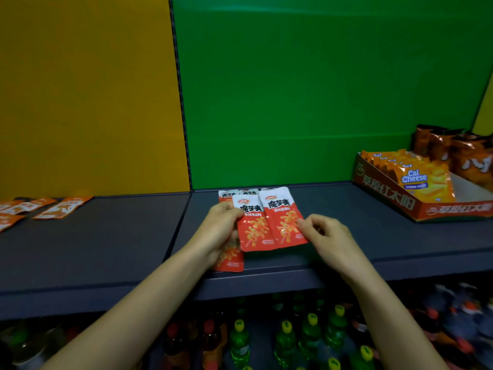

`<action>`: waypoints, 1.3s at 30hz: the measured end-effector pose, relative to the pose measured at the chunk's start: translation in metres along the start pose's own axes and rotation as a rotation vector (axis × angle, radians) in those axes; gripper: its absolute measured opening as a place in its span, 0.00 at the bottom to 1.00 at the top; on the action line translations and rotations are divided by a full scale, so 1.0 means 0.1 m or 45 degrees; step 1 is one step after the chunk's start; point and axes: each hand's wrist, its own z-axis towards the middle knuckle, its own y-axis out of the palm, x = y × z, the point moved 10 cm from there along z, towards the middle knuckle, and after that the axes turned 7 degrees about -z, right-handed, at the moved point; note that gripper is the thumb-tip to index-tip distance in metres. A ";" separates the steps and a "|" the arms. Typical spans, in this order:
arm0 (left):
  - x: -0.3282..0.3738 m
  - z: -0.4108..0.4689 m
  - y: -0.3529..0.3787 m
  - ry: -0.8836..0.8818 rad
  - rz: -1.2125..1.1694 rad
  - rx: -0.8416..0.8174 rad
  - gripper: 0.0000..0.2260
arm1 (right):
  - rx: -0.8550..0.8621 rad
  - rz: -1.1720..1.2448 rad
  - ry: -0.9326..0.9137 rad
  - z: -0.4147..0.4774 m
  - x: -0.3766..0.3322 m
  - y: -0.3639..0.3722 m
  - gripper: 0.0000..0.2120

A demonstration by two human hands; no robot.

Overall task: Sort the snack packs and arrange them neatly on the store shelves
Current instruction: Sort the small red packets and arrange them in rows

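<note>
Two red-and-white snack packs lie side by side over the dark shelf [346,228] in front of the green back panel. My left hand [221,231] grips the left pack [253,225] by its left edge. My right hand [325,236] pinches the right pack [282,217] at its right edge. Another red pack [230,260] lies under my left hand, partly hidden. More of the same packs [229,194] lie behind, near the back panel.
Orange snack packs [62,206] lie scattered on the left shelf before the yellow panel. A cardboard display box [386,194] with Cal Cheese packs [421,180] and dark orange bags [458,153] stands at the right. Bottles [285,340] fill the lower shelf.
</note>
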 end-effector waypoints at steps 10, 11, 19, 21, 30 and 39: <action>0.12 0.11 0.07 0.408 0.761 0.115 0.04 | -0.009 -0.431 0.072 -0.17 0.31 -0.03 0.20; 0.14 0.10 0.08 0.446 0.859 0.140 0.05 | 0.005 -0.463 0.061 -0.17 0.29 -0.03 0.21; 0.24 0.02 0.12 0.627 1.204 0.265 0.02 | 0.086 -0.662 -0.036 -0.21 0.17 -0.02 0.18; 0.25 0.02 0.14 0.645 1.246 0.292 0.04 | 0.087 -0.705 -0.044 -0.22 0.16 -0.02 0.17; 0.20 0.08 0.24 0.674 1.645 0.315 0.14 | -0.013 -0.865 0.016 -0.20 0.14 0.03 0.17; 0.60 -0.11 -0.42 0.924 1.640 0.418 0.10 | -0.001 -0.850 -0.055 -0.02 -0.23 -0.07 0.16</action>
